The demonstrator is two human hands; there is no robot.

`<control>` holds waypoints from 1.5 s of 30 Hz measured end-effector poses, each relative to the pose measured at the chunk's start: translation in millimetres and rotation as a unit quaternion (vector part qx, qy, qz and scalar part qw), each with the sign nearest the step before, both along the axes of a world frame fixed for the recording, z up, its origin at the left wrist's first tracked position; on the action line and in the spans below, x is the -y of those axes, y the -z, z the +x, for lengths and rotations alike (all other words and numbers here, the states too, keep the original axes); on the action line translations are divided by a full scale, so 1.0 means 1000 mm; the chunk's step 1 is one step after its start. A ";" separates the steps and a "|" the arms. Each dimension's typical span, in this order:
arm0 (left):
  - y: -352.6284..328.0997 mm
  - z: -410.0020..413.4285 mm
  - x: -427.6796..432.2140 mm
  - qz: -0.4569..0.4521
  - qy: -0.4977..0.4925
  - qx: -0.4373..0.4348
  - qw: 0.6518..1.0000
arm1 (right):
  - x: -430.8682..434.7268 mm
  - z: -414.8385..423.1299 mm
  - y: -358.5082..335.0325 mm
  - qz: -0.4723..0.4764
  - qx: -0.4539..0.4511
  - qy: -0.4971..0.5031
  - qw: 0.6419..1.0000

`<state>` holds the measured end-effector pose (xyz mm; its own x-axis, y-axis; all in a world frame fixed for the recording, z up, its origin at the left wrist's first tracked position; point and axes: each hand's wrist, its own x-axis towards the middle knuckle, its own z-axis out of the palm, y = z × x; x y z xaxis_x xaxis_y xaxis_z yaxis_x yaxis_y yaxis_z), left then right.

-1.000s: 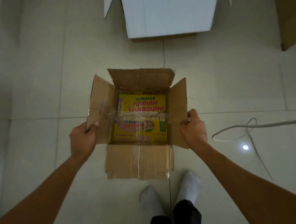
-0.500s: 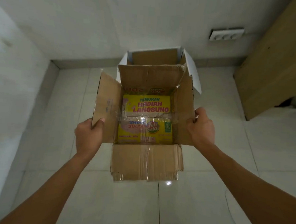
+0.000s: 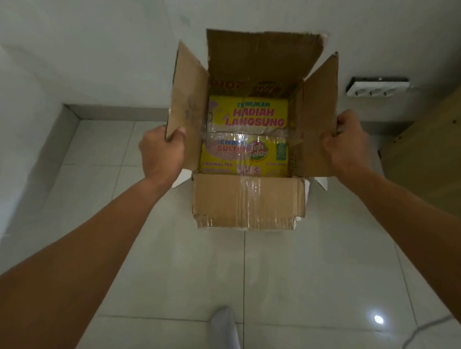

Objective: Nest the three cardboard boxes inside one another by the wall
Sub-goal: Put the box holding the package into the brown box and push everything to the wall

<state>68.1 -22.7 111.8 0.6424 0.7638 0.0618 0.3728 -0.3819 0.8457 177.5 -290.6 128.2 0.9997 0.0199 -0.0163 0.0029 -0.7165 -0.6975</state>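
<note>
Both hands grip one open brown box (image 3: 249, 199) by its side flaps. The left hand (image 3: 162, 154) pinches the lower edge of the left flap, thumb inside and fingers outside. The right hand (image 3: 344, 145) closes over the outer edge of the right flap. Holding opposite flaps likely keeps the box level and its mouth open, so it can go down straight.

Nearest the camera, a socked foot (image 3: 223, 331) stands on the pale tiled floor (image 3: 192, 273). Beyond it, both forearms reach forward, and the box hangs between the hands, clear of the floor. Its near flap, patched with clear tape, folds down toward the viewer. The far flap stands upright. Yellow printed flaps (image 3: 246, 137) form its inner bottom.

White slivers (image 3: 321, 182) show under the box at its lower corners. They may belong to the white box, but most of it is hidden, so this is uncertain.

Farther back are the wall (image 3: 97, 47) and its grey skirting, a white power strip (image 3: 378, 87) to the right, and a wooden panel (image 3: 444, 148) at the far right.

Half a second earlier, the white box's open top showed behind the brown one. Now the brown box covers it and fills more of the view, closer to the wall. It seems about to be lowered inside.
</note>
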 end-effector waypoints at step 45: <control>0.214 0.134 -0.024 0.270 0.126 -0.209 0.931 | -0.052 0.149 0.235 -0.105 -0.074 -0.058 0.990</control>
